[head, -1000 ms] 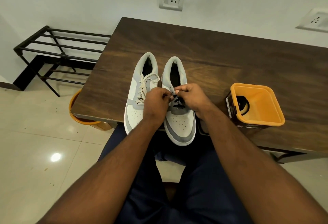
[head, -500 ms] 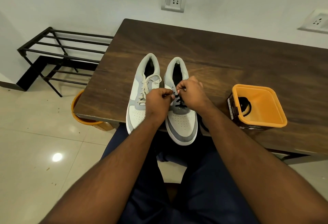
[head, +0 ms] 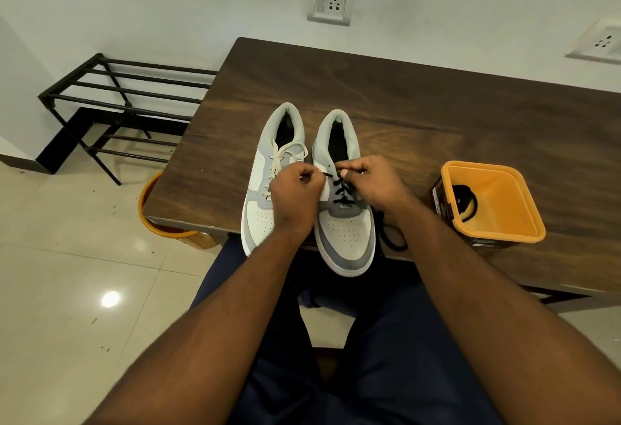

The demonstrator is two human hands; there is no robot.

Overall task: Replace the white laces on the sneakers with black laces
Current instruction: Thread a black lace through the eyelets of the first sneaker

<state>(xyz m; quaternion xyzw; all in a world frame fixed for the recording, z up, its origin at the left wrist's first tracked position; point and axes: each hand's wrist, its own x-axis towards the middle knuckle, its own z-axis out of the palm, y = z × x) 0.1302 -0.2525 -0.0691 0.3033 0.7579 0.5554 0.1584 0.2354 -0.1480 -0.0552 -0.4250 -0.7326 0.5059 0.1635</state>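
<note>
Two grey and white sneakers stand side by side at the table's near edge, toes toward me. The left sneaker (head: 265,202) still carries a white lace (head: 280,155). The right sneaker (head: 349,233) has a black lace (head: 342,194) crossed through its lower eyelets. My left hand (head: 295,196) pinches one end of the black lace above the tongue. My right hand (head: 373,182) pinches the lace at an upper eyelet of the same shoe. A loose length of black lace (head: 391,238) lies on the table beside the right sneaker.
An orange square tub (head: 494,202) with a dark coil inside sits to the right on the wooden table (head: 420,115). A black metal rack (head: 117,105) stands on the floor at left. An orange bucket (head: 158,219) sits under the table corner.
My hands have drawn slightly apart over the right sneaker, and a short stretch of black lace now shows between them. The sneakers have stayed in place.
</note>
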